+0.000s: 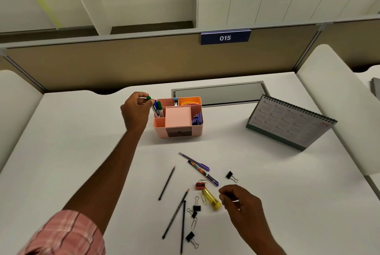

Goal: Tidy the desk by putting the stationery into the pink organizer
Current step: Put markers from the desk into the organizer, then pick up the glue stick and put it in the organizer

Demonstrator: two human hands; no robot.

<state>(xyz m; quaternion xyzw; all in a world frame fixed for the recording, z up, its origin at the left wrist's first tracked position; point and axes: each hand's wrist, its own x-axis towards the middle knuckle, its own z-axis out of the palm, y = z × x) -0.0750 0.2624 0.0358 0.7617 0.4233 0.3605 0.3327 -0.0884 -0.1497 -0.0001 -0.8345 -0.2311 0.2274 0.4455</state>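
Observation:
The pink organizer (178, 129) stands mid-desk with markers in its left rear slot. My left hand (134, 110) pinches a green-capped marker (148, 98) at that slot's left edge. My right hand (239, 199) rests low on the desk with fingers curled beside the cap end of a yellow highlighter (211, 199); whether it grips anything I cannot tell. Loose on the desk lie a purple pen (195, 161), a patterned pen (202, 172), a red sharpener (199, 186), three dark pencils (167, 182), several binder clips (230, 175) and paper clips (193, 223).
A spiral desk calendar (287, 123) stands at the right. A grey cable hatch (220, 93) sits behind the organizer. White side panels flank the desk, and a tan partition with a "015" label (225, 38) rises at the back.

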